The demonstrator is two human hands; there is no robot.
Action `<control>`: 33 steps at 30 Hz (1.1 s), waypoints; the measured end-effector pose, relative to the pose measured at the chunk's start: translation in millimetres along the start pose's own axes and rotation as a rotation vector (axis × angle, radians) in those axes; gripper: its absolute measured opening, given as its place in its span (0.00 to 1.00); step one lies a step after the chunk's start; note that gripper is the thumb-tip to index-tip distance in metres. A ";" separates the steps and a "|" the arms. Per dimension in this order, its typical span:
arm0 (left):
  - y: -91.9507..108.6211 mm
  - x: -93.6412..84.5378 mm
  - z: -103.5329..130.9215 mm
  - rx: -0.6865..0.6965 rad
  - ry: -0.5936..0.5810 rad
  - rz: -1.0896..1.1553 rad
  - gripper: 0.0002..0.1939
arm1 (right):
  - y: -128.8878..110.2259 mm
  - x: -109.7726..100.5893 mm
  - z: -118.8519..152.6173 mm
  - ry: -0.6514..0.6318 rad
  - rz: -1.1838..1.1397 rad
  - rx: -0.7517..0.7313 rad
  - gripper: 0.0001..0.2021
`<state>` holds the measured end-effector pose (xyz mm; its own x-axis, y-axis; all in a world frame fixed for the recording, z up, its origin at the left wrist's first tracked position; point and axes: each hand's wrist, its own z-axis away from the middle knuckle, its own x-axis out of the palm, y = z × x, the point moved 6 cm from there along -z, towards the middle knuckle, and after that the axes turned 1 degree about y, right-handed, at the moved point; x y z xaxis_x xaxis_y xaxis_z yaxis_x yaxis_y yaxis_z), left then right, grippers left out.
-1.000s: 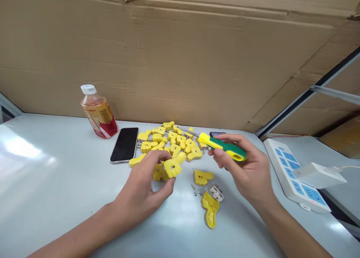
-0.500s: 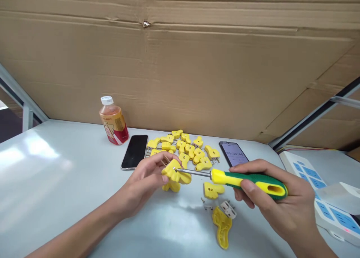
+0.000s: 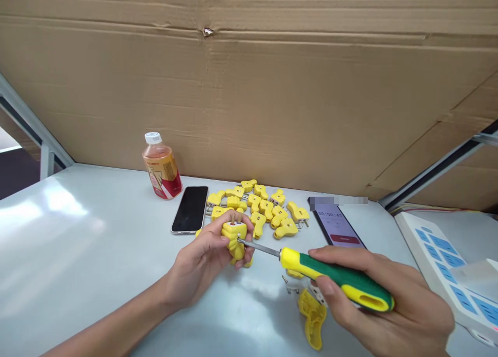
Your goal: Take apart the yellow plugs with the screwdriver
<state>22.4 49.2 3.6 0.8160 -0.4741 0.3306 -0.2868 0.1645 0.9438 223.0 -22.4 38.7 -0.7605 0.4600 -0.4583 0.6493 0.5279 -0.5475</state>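
Between the thumb and fingers of my left hand [image 3: 204,253] is a yellow electrical plug [image 3: 234,242], its prongs pointing up and away. My right hand [image 3: 383,294] grips a screwdriver [image 3: 334,276] by its green and yellow handle. The shaft runs leftward, and its tip touches the plug's side at a screw hole. Below the handle lies an opened yellow plug shell [image 3: 312,318], hollow side up. A white plug insert [image 3: 317,294] and another yellow plug piece [image 3: 294,274] are partly hidden by the screwdriver and my right hand. Small screws and metal parts [image 3: 290,286] lie close by.
Several yellow plugs [image 3: 266,210] are heaped behind my hands. A dark-screened phone [image 3: 190,209] and a drink bottle [image 3: 161,170] stand left of them; a phone showing a timer [image 3: 334,222] lies right. A white power strip [image 3: 412,227] sits at the right edge, cardboard [image 3: 249,97] behind.
My left hand has turned the plug so its prongs point more upward. The screwdriver has tilted, its handle lower, with the tip still at the plug. The view has shifted slightly.
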 end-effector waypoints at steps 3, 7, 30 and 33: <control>0.1 -0.9 0.1 0.034 0.023 -0.026 0.14 | -4.7 5.3 7.7 -0.014 0.008 -0.075 0.11; -0.6 -6.4 0.7 0.108 0.064 -0.073 0.16 | -8.2 9.7 12.3 -0.031 -0.009 -0.092 0.15; 1.9 -19.3 2.9 0.219 0.252 -0.465 0.19 | 0.3 36.7 -1.4 -0.295 -0.076 -0.136 0.17; -1.4 -17.5 -1.2 0.133 0.249 -0.302 0.19 | -1.7 32.7 -1.2 -0.211 -0.147 -0.115 0.18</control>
<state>9.1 58.3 -3.5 0.9652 -0.2575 0.0449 -0.0650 -0.0704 0.9954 197.0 -7.4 25.5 -0.8239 0.2199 -0.5223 0.5195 0.6612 -0.5412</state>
